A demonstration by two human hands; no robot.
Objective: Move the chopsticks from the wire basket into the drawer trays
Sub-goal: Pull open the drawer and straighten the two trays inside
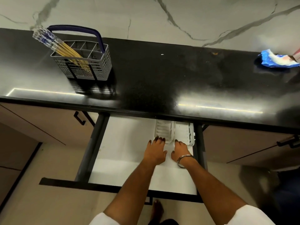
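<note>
Far left on the black desk (146, 75): wire basket (84, 62), chopsticks (65, 47) all standing in its left compartment, leaning left.

Below, drawer (123, 143) open. Left hand (156, 151) fingers straight, tips on left tray (163, 130). Right hand (180, 151) fingers curled on right tray (184, 132).

Judgement: trays half under desk edge; slide both toward the drawer front, square, slots clear.

Room: bare drawer floor lies left of trays; right tray near drawer wall.

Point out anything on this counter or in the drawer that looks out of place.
A crumpled blue and white wrapper lies at the right end of the black counter, apart from the job. The chopsticks lean steeply left out of the wire basket.
</note>
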